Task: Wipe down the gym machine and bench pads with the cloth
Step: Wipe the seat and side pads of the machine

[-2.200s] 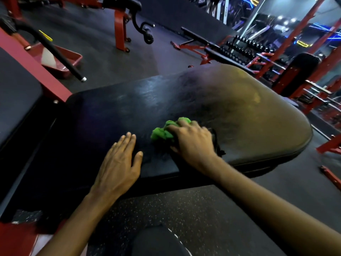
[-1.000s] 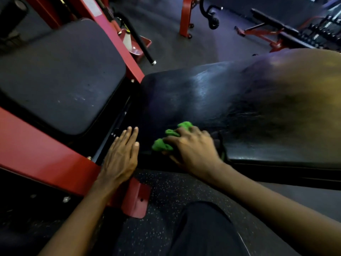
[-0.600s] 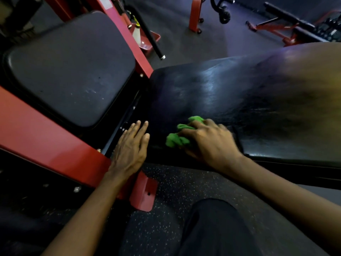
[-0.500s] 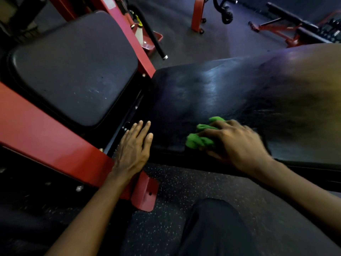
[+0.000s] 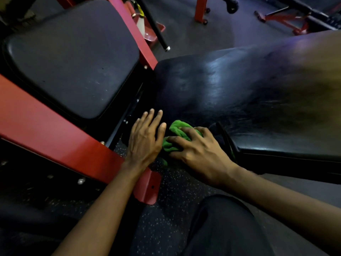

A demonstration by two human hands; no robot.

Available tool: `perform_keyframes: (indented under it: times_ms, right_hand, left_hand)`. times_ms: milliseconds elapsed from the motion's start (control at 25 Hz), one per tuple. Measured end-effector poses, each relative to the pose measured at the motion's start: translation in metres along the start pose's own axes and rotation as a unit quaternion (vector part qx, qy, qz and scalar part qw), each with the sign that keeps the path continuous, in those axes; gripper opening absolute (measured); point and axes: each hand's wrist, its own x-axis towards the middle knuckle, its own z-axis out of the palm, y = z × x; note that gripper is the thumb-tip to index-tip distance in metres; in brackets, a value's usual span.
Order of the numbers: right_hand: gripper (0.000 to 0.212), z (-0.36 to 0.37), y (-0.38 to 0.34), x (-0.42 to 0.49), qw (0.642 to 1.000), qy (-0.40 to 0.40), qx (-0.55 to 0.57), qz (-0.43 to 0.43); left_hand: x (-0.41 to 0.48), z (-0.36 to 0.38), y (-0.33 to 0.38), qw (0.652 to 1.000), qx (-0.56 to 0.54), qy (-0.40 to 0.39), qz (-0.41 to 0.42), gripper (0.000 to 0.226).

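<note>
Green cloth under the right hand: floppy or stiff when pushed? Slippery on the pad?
Likely floppy: the crumpled green cloth bunches in folds under the right hand. Probably light for its bulk, being loosely wadded. It may slide readily, since the black bench pad looks smooth and glossy.

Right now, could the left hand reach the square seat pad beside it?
Probably yes: the left hand holds nothing, lies flat beside the cloth, and only a dark gap separates it from the seat pad.

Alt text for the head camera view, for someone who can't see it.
The right hand holds a green cloth against the near corner of a bench pad; the left hand lies flat beside it, by a red frame.
</note>
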Motion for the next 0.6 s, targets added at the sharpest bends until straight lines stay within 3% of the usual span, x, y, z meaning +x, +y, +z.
perform_keyframes:
  times_ms: [160,400,600]
  right_hand:
    - [0.024,-0.013,0.023,-0.054,0.999,0.024,-0.009,0.038]
    - [0.025,-0.063,0.075,-0.156,0.994,0.025,-0.042,0.097]
    - [0.028,-0.069,0.071,-0.133,0.995,0.033,-0.025,0.089]
  left_hand:
    - [0.01,0.016,0.046,0.996,-0.033,0.004,0.088,0.057]
    - [0.008,0.02,0.05,0.994,-0.01,0.007,0.11,0.055]
    - [0.007,0.018,0.051,0.993,-0.003,-0.005,0.117,0.055]
